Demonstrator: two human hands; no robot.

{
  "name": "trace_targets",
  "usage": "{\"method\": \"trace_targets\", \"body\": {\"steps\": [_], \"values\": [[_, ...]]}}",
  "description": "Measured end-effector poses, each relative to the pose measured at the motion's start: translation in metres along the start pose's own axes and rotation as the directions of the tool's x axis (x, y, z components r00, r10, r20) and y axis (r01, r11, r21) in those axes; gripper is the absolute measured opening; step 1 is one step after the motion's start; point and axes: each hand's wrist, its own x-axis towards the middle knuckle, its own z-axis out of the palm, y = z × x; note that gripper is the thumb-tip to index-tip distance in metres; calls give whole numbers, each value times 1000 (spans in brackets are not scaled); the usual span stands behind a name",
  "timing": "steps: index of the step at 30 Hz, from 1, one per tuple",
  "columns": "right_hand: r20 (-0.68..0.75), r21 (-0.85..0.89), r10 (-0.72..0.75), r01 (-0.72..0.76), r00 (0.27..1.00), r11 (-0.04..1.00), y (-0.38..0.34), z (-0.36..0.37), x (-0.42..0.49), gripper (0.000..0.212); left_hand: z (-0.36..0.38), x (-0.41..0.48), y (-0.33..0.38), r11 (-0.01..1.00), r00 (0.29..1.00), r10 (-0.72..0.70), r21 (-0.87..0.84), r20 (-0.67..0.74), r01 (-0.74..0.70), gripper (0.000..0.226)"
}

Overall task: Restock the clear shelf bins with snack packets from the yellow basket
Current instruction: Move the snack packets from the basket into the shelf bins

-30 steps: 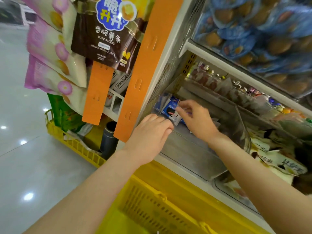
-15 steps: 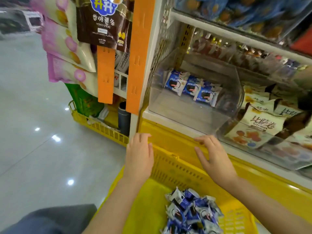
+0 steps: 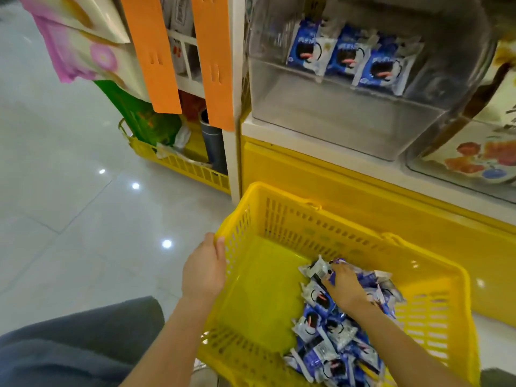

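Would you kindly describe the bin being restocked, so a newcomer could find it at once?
Start at the shelf unit's yellow base, directly behind the yellow basket. The clear bin sits just above it, at the left end beside the orange strips. It holds only three blue packets along its back, whereas its right neighbour is full of cream packets.

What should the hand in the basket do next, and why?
Probably the right hand should curl round a few blue packets and lift them: it touches the pile, the left hand steadies the yellow basket by its rim, and the clear bin above holds only one row.
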Motion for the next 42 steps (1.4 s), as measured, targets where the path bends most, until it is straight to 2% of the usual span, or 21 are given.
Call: {"method": "trace_targets", "body": {"steps": [4,8,10,13,15,18,20,23,27,29,30,32,35,37,40,42], "values": [[-70,-273,-7,-13,998,962,3,16,10,46,2,-1,1,999,999,13,33,-48,-11,31],[-101,-376,-10,-29,995,926,0,20,11,43,1,-2,4,999,998,13,37,-56,-11,32],[-109,-306,9,-42,994,951,0,24,10,39,1,-3,4,999,998,4,32,-58,-2,33],[-64,-36,59,-61,996,997,-2,32,4,42,1,-3,5,999,999,-10,34,-50,12,34],[-14,106,122,-120,992,987,-1,36,1,49,1,-3,5,1000,998,-12,26,-57,13,35],[6,88,160,-160,987,983,3,35,-2,47,1,-4,4,1000,998,-10,23,-59,12,36],[-31,70,134,-131,991,989,2,31,-4,46,1,-3,5,999,998,-30,13,-47,31,35],[-108,245,74,-46,991,968,-10,20,-10,48,0,-4,9,999,998,-35,-5,-46,35,30],[-280,377,-45,153,959,914,-34,1,-26,42,7,-27,24,987,981,154,-24,-122,-158,34],[-318,422,-82,218,944,880,-49,-5,-41,38,17,-47,34,966,974,219,-130,-49,-224,32],[-320,448,-91,236,943,862,-57,-6,-51,38,23,-56,39,953,977,212,-226,25,-201,33],[-323,479,-131,282,937,831,-71,-5,-73,36,34,-70,47,895,972,132,-444,195,-32,36],[-328,354,-358,465,874,811,-79,5,-105,29,45,-79,58,679,929,-28,-676,368,288,28],[-257,263,-502,560,826,786,-76,16,-120,36,47,-82,59,563,898,-97,-720,429,405,21],[-133,177,-627,641,767,747,-60,27,-124,48,50,-84,51,606,911,-148,-693,384,391,25],[-87,136,-580,587,810,798,-41,29,-117,49,53,-83,46,639,917,-198,-664,346,389,25]]}}
